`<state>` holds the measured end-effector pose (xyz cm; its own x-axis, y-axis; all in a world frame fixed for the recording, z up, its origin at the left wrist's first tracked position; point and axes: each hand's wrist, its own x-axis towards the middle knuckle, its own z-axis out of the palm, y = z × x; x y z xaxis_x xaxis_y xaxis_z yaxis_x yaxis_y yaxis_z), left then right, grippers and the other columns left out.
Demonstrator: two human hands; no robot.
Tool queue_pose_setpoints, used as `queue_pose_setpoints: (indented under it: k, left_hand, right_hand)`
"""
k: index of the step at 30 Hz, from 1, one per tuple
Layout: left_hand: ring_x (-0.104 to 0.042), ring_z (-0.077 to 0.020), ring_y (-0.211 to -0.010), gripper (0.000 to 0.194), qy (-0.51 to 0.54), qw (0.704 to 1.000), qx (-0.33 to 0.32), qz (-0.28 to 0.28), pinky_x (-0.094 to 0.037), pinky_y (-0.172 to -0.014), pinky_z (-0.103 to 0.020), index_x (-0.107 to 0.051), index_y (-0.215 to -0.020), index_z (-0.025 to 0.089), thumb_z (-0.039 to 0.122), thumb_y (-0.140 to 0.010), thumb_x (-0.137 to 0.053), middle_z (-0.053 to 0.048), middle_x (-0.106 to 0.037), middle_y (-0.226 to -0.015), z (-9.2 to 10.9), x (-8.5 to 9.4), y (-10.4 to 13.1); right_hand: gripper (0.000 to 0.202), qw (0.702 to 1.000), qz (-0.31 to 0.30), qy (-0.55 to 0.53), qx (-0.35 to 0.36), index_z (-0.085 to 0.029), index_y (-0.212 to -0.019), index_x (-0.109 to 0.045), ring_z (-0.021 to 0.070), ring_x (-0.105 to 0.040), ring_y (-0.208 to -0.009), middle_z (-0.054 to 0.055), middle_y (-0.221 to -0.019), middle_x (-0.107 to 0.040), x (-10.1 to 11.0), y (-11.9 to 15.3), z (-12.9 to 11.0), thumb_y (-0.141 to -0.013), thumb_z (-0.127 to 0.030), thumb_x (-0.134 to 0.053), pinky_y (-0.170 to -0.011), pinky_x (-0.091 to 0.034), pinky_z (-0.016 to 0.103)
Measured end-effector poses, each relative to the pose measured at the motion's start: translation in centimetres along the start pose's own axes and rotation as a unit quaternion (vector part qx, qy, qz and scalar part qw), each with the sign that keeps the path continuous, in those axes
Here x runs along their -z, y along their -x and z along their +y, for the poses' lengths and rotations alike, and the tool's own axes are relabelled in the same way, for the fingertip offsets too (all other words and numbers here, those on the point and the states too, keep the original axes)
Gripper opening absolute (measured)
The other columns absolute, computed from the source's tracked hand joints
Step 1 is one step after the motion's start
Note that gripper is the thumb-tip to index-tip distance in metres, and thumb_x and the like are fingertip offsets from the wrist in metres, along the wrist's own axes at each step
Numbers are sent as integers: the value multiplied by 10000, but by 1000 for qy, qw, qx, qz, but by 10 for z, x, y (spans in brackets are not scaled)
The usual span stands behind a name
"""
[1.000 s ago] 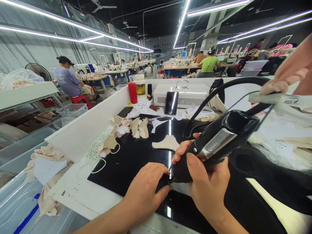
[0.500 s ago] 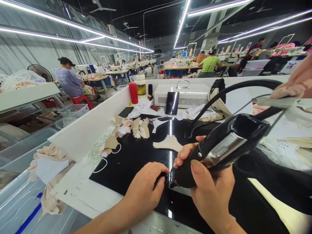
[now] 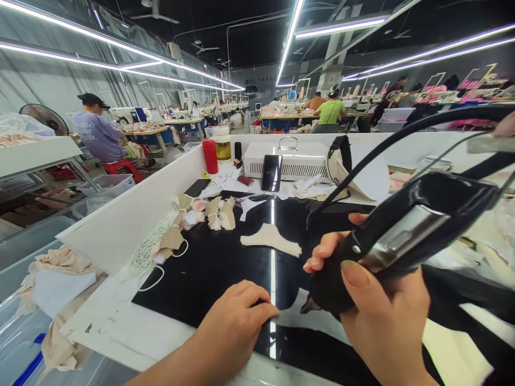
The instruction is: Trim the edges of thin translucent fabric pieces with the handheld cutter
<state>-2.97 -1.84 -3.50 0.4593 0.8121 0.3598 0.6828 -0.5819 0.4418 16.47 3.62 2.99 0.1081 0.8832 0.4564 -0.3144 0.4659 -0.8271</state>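
My right hand [image 3: 382, 300] is wrapped round a black corded hand tool [image 3: 410, 230] with a silver lever; its exact kind is not clear. The tool's dark tip [image 3: 309, 305] points down-left, close over a thin whitish fabric piece [image 3: 298, 316] on the black mat [image 3: 217, 257]. At that piece's left end, my left hand [image 3: 237, 316] is closed, thumb and fingertips pinched on the edge. My right hand and the tool cover part of the piece's right side. A cream shaped piece [image 3: 271, 238] lies farther back on the mat.
Bundled beige pieces [image 3: 219, 213] and a tangle of pale cord [image 3: 151, 252] lie at the left. Behind stand a white metal box [image 3: 298, 155], a phone [image 3: 272, 172] and a red container [image 3: 210, 155]. The tool's thick black cable [image 3: 402, 136] arches to the right.
The tool in my right hand has moved right, away from my left fingertips, and more of the whitish piece shows. My left hand stays near the same place. The view has shifted slightly right.
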Motion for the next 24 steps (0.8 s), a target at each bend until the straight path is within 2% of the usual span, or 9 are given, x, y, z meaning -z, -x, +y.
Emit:
queue_pose_setpoints:
  k: [3, 6, 10, 12, 15, 20, 24]
  left_hand:
    - [-647, -193, -965, 369, 23, 999, -25, -18, -563, -850, -308, -701, -1113, 202, -21, -944, -461, -55, -689, -1078, 2, 2, 0]
    - [-651, -185, -973, 330, 41, 998, -40, -38, -555, -863, -298, -690, -1112, 209, 13, -987, -456, -48, -693, -1069, 0, 8, -9]
    - [-639, -210, -1147, 227, 66, 992, -63, -92, -504, -1057, -365, -626, -1212, 196, 87, -1027, -553, -55, -714, -1186, -7, 17, -36]
    - [-585, -225, -1304, 319, 100, 984, -72, -131, -442, -1160, -383, -594, -1284, 204, 129, -985, -677, -60, -697, -1292, -12, 19, -51]
    - [-480, -244, -1455, 494, 134, 970, -71, -187, -397, -1216, -399, -576, -1351, 229, 247, -917, -811, -84, -656, -1390, -18, 19, -66]
    - [-426, -283, -1514, 546, 156, 954, -86, -240, -197, -1299, -587, -555, -1370, 262, 364, -906, -823, -101, -629, -1447, -25, 14, -73]
    - [-461, -304, -1491, 613, 159, 954, -78, -242, -175, -1290, -629, -554, -1370, 251, 417, -863, -856, -125, -592, -1493, -26, 16, -71]
  right_hand:
    - [412, 1000, 12, 25, 8, -295, -1190, -641, 190, -698, -743, -1, -879, -709, 12, -2, -3, -869, -413, -869, -652, -633, 286]
    - [417, 999, 33, 28, 17, -292, -1178, -643, 182, -687, -720, -8, -867, -700, 18, -2, 0, -860, -427, -877, -657, -629, 288]
    - [408, 999, 28, 16, 34, -299, -1197, -629, 176, -676, -692, -16, -862, -689, 18, -5, 6, -878, -409, -859, -636, -620, 299]
    - [399, 999, 19, 14, 41, -301, -1212, -622, 177, -676, -684, -14, -871, -690, 18, -6, 10, -893, -395, -843, -627, -620, 306]
    - [383, 999, 16, 9, 30, -309, -1217, -615, 176, -679, -684, -12, -883, -696, 18, -5, 13, -908, -387, -827, -642, -626, 319]
    - [406, 999, 37, 2, 13, -297, -1171, -619, 183, -680, -685, -8, -856, -701, 11, -3, 13, -870, -425, -859, -661, -621, 334]
    - [402, 999, 43, -2, 14, -294, -1154, -619, 171, -672, -664, -13, -838, -701, 7, -3, 13, -868, -444, -858, -627, -611, 296]
